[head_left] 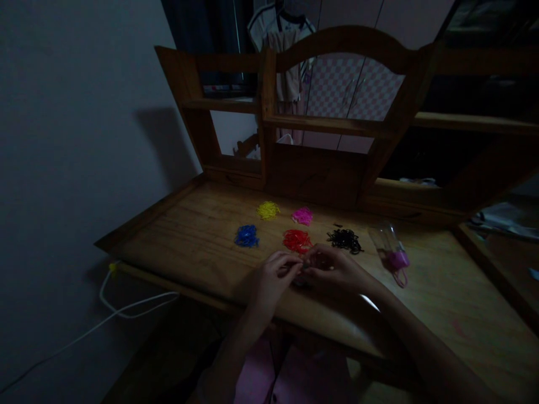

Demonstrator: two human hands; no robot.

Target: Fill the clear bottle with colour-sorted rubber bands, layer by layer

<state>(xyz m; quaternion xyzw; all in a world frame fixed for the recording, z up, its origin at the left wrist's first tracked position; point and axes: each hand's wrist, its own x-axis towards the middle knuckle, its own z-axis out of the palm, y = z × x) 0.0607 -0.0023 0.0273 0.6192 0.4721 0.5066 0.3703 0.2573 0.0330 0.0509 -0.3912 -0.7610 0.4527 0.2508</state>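
Both hands meet over the wooden desk (189, 235), fingertips pinched together. My left hand (273, 276) and my right hand (337, 270) are closed on something small I cannot make out in the dim light. Just beyond them lie small piles of rubber bands: red (297, 240), black (345, 239), blue (246, 236), yellow (268, 210) and pink (302, 216). The red pile is the nearest to my fingers.
A clear plastic bottle with a pink cap (391, 249) lies on its side at the right of the desk. A wooden shelf unit (320, 126) rises along the back. A white cable (126, 306) hangs off the desk's left edge. Clothes hang behind.
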